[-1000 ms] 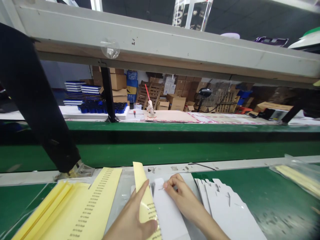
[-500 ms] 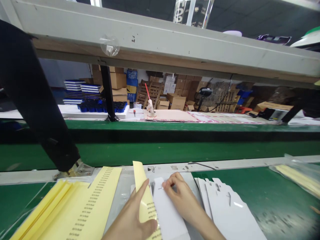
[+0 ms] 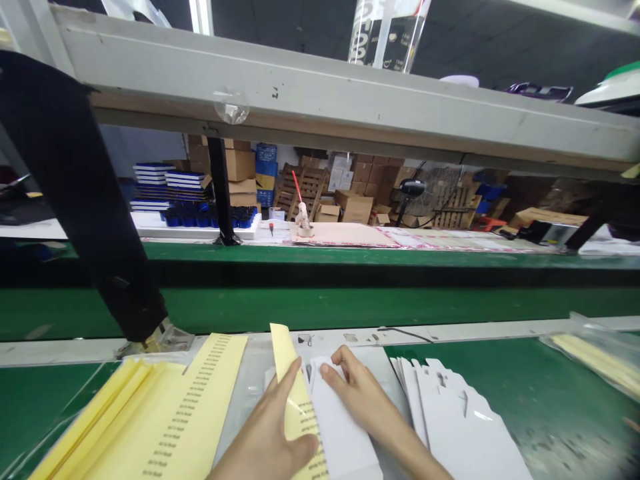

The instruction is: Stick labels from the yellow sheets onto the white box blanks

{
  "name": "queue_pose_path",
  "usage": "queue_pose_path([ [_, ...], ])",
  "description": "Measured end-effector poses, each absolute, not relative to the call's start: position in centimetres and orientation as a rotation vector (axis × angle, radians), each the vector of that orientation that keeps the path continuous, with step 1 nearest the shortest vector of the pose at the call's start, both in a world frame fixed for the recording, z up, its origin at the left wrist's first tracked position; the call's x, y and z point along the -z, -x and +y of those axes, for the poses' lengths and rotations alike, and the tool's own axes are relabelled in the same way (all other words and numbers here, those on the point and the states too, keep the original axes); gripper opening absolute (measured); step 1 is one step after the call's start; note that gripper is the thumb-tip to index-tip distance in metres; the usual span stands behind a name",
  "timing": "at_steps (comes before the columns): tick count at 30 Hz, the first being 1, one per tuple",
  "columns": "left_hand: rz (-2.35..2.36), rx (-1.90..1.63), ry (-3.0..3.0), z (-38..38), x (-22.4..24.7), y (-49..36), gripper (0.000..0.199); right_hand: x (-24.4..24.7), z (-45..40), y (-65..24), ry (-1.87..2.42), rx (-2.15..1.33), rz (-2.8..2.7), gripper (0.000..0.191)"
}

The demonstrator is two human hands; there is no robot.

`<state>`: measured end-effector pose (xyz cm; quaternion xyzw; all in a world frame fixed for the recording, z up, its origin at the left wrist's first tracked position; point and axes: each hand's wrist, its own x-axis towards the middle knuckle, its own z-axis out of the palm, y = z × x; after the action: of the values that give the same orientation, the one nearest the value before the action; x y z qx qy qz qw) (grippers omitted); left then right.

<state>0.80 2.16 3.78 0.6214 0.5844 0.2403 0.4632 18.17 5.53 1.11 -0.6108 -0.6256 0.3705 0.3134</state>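
The left hand (image 3: 270, 427) is clenching a yellow label sheet (image 3: 299, 407). The right hand (image 3: 363, 393) is grasping a white card blank (image 3: 340, 427) between its fingers.

Cardboard boxes (image 3: 239, 165), wooden pallets (image 3: 305, 180), overhead shelf (image 3: 320, 100)

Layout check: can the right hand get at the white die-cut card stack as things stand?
Likely yes. The right hand sits beside the white die-cut card stack, nothing visible between them; it need only leave the white card it touches.
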Motion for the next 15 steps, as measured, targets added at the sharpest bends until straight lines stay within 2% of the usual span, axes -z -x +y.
queue_pose_path([
  [4,1.314,-0.650,-1.454,2.4,-3.7,-0.2,0.080,-0.8,5.5,-18.2,1.550,-0.996,-1.601,0.023],
  [10,1.198,-0.771,-1.497,2.2,-6.3,0.5,0.079,-3.6,4.5,-19.2,1.533,-0.768,-1.569,0.024],
  [15,1.219,-0.735,-1.448,1.5,-8.7,0.6,0.078,-5.2,3.6,-24.9,1.593,-0.844,-1.224,0.032],
])
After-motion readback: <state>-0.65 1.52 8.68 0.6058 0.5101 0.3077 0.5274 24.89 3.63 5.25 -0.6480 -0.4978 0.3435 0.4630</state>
